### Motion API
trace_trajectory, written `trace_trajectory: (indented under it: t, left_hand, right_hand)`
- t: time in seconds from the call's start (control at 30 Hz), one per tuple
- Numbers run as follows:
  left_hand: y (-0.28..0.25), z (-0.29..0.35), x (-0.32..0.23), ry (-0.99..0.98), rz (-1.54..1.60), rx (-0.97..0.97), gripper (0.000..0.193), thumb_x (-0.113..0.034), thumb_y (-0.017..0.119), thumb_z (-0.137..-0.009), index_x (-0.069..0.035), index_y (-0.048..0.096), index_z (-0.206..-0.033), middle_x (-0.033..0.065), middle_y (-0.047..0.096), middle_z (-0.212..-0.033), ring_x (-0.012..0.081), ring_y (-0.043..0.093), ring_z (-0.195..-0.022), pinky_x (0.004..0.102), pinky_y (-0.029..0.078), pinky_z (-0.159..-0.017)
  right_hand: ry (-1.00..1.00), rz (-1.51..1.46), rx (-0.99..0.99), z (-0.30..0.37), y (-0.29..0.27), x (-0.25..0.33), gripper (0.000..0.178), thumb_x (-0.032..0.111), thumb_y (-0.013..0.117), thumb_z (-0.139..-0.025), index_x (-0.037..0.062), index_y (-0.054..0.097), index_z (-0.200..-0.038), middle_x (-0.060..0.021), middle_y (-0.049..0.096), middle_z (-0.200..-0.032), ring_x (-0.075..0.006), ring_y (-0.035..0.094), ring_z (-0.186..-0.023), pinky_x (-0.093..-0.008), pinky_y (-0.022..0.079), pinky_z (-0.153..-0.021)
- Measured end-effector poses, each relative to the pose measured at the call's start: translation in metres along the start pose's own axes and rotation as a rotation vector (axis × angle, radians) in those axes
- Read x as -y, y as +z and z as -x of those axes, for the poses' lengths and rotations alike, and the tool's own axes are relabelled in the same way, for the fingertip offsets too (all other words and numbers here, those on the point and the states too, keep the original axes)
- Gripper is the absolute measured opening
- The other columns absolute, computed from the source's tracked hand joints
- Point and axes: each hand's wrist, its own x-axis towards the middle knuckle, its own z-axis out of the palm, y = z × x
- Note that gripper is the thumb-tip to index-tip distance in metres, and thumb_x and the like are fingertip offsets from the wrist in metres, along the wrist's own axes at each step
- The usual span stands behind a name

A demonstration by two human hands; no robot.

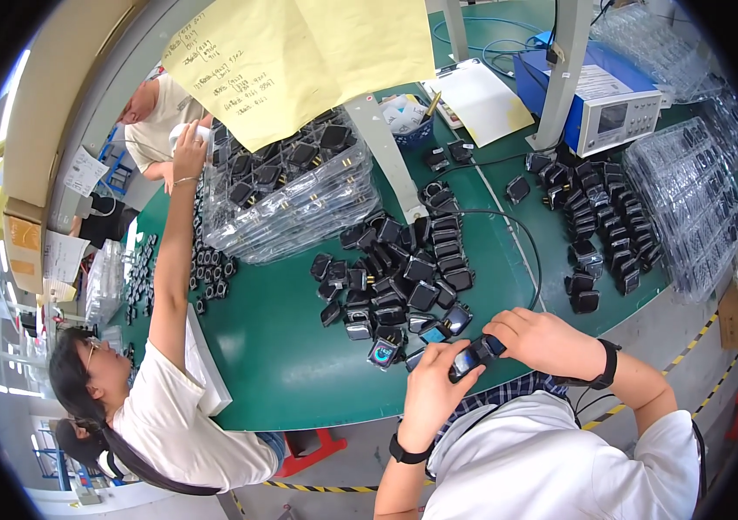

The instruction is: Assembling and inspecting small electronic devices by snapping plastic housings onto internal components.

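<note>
Near the front edge of the green table, my left hand (pixel 437 381) is closed on a black smartwatch body (pixel 463 364) with a glossy screen. My right hand (pixel 542 342) grips a small black block (pixel 492 346) against the watch's far right end; its exact kind is partly hidden by my fingers. Just beyond my hands lies a heap of black square watch bodies (pixel 422 266). One watch (pixel 382 353) beside my left hand has a lit, colourful screen, and another lit one (pixel 435 334) shows blue.
Stacked clear trays (pixel 300 208) hold more watch bodies under a yellow paper (pixel 300 61). Right of a black cable (pixel 532 238) are watch rows (pixel 616 217), clear trays (pixel 690 208) and a blue-cased instrument (pixel 594 104). At left, a co-worker's arm (pixel 174 251) reaches across the table.
</note>
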Motion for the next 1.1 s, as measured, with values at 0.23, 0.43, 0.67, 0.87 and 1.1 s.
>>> trace_trajectory:
  t: [0.23,0.43,0.67,0.87,1.1]
  left_hand:
    - [-0.036,0.008,0.042,-0.189,0.362,-0.379,0.041,-0.012,0.083,-0.081,-0.002,0.067,-0.117,0.0073,0.064,-0.105,0.0169,0.064,-0.087,0.0281,0.053,-0.073]
    - [-0.063,-0.006,0.08,-0.386,-0.02,-0.528,0.042,-0.015,0.082,-0.082,-0.005,0.067,-0.12,0.0114,0.062,-0.11,0.0205,0.063,-0.095,0.0297,0.053,-0.079]
    - [-0.06,-0.005,0.088,-0.272,-0.39,-0.575,0.042,-0.017,0.08,-0.083,-0.007,0.066,-0.122,0.0112,0.062,-0.113,0.0272,0.061,-0.101,0.0357,0.05,-0.09]
    - [-0.014,0.026,0.018,-0.019,-0.213,-0.455,0.036,-0.011,0.076,-0.084,-0.009,0.067,-0.119,0.0104,0.063,-0.114,0.0303,0.058,-0.107,0.0401,0.047,-0.094]
    - [0.003,0.016,0.041,0.105,-0.238,-0.317,0.037,-0.005,0.075,-0.083,-0.009,0.067,-0.12,0.0078,0.064,-0.113,0.0298,0.058,-0.105,0.0394,0.048,-0.092]
  right_hand:
    - [-0.048,-0.037,-0.089,-0.006,-0.001,-0.005,0.035,0.012,0.071,-0.08,-0.001,0.06,-0.111,-0.0115,0.061,-0.103,-0.0242,0.064,-0.092,-0.0303,0.057,-0.074]
    - [-0.087,0.189,0.083,-0.015,-0.002,0.006,0.038,0.014,0.07,-0.081,-0.0032,0.058,-0.113,-0.0119,0.057,-0.101,-0.0242,0.059,-0.09,-0.0297,0.056,-0.075]
    - [-0.153,0.264,0.009,-0.01,0.011,-0.001,0.053,0.021,0.069,-0.086,-0.0042,0.054,-0.129,-0.013,0.056,-0.114,-0.0239,0.058,-0.1,-0.0313,0.056,-0.08]
    - [-0.167,0.158,0.004,-0.011,0.011,-0.004,0.06,0.024,0.07,-0.087,-0.0062,0.051,-0.135,-0.0126,0.057,-0.114,-0.0232,0.059,-0.101,-0.0302,0.057,-0.078]
    - [-0.178,0.042,-0.025,-0.008,0.014,-0.003,0.061,0.022,0.071,-0.085,-0.0079,0.051,-0.135,-0.0136,0.057,-0.114,-0.0239,0.06,-0.1,-0.0289,0.057,-0.076]
